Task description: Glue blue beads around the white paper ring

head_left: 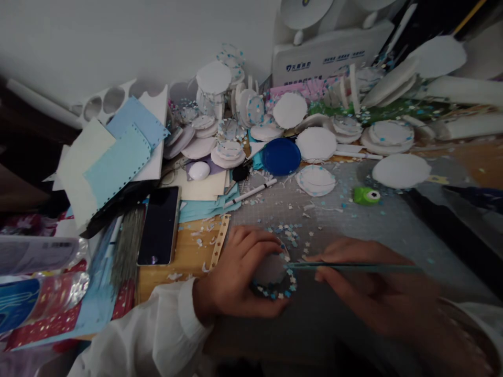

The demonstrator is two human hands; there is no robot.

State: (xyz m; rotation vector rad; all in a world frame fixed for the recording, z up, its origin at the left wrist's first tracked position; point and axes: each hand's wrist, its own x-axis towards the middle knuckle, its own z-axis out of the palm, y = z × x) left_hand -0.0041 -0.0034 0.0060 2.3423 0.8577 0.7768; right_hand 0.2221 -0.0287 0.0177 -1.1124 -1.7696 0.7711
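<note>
A crowded craft desk runs along a pale wall, and we work on a grey cutting mat at its front edge. Our left hand curls around a small round disc lying flat on the mat, fingers bent over its upper rim and thumb beneath, apparently to keep it from sliding. Tiny blue and white star shapes line the disc's lower edge. Our right hand pinches a thin teal tool, perhaps tweezers, fingers closed tight on its shaft, the tip meeting the disc's right rim. Loose stars lie scattered just above. Farther back sit a green punch, a blue lid, a white pen, a dark phone and stacks of white discs.
</note>
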